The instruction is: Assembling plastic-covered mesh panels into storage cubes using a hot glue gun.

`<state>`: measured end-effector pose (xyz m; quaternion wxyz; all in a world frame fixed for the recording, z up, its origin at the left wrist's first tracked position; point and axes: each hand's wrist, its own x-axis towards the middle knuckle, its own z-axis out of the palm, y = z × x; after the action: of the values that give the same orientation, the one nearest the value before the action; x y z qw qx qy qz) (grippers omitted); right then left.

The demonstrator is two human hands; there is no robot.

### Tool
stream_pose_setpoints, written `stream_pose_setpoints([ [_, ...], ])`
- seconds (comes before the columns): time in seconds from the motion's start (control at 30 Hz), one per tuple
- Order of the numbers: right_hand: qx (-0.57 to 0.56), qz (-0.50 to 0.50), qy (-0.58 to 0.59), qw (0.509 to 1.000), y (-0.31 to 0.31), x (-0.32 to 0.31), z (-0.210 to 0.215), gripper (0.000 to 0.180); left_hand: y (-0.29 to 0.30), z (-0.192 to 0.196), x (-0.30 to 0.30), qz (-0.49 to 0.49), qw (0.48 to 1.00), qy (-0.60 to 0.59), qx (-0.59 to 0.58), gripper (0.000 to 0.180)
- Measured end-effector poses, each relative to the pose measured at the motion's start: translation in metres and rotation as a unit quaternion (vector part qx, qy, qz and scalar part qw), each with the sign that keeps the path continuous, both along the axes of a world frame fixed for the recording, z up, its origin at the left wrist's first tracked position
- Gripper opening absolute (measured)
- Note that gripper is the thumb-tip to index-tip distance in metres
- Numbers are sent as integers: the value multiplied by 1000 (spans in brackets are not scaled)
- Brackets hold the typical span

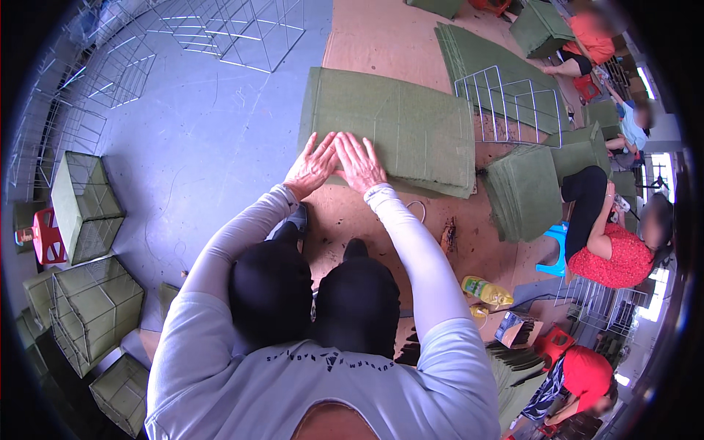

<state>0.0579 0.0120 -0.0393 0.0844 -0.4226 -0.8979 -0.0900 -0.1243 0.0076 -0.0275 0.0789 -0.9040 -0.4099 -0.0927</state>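
Observation:
A thick pile of green, felt-like sheets [418, 128] lies in front of me on the brown floor covering. My left hand [311, 171] rests flat on the pile's near left part, fingers stretched out. Beside it, my right hand [359, 164] lies flat too, its fingertips angled toward those of the left so that the two hands meet. Neither hand grips anything. A fold or crease line runs across the top sheet to the right of my hands.
A wire frame [506, 106] stands against the pile's right end. Further right are more green sheets [522, 192], a blue stool [554, 248] and several people at work. A yellow bottle [487, 290] lies near my right elbow. Green-covered wire frames [95, 308] and a red stool [48, 236] stand left.

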Motion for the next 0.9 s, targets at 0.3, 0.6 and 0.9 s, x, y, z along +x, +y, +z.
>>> stream_pose_setpoints([
  [0.3,-5,-72,38,997,-9,-2,-6,89,-8,3,-5,8,999,-30,12,63],
  [0.6,-68,-80,52,993,-2,81,20,89,-10,-1,-10,5,999,39,6,62],
  [0.9,-47,-77,34,995,-4,87,12,81,-7,6,-9,-3,1000,21,-11,61],
])
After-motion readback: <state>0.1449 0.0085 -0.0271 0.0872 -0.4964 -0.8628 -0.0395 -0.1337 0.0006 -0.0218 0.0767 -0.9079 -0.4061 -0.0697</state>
